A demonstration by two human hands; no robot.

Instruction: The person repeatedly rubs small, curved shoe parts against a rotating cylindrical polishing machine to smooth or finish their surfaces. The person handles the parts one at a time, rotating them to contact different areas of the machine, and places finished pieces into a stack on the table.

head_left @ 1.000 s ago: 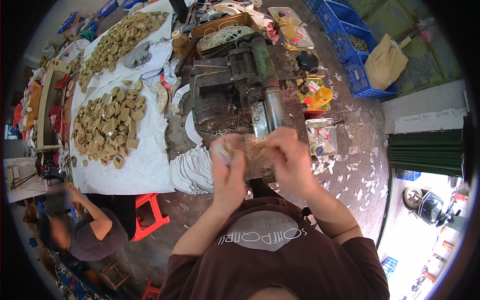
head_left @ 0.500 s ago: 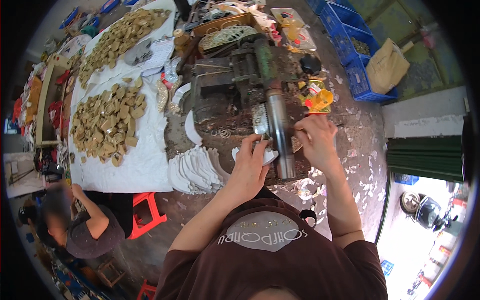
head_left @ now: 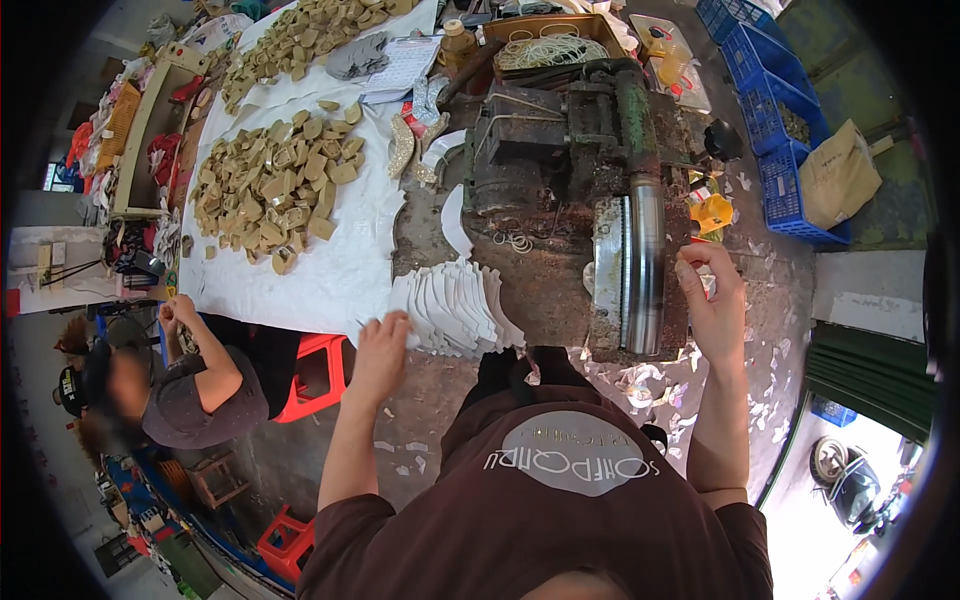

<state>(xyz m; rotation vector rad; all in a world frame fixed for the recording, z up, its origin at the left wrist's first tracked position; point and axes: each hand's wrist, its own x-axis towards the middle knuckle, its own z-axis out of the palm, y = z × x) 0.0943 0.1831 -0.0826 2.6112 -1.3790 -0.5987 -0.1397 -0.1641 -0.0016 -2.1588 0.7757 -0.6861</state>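
Near the front edge of a worn work surface, a fanned stack of white curved pieces lies with its edges overlapping. The person's left hand is at the stack's left end, fingers bent downward and close together; whether they pinch a piece or only brush the stack cannot be told. For a clean grip, a single exposed edge would be best, since pieces layered this closely could drag their neighbours along.

To the right, a shiny metal roller stands out from a dark, greasy machine, with a pale metal strip along its left side. The right hand is raised just beside the roller's right side, fingers loosely curled, slightly parted, with nothing visible in them. Keeping those fingertips clear of the roller would be wise, as it may be turning.

Behind the stack lies one separate white crescent. Farther left, tan blocks are heaped on a white sheet; a seated co-worker is beyond the near corner, by a red stool.
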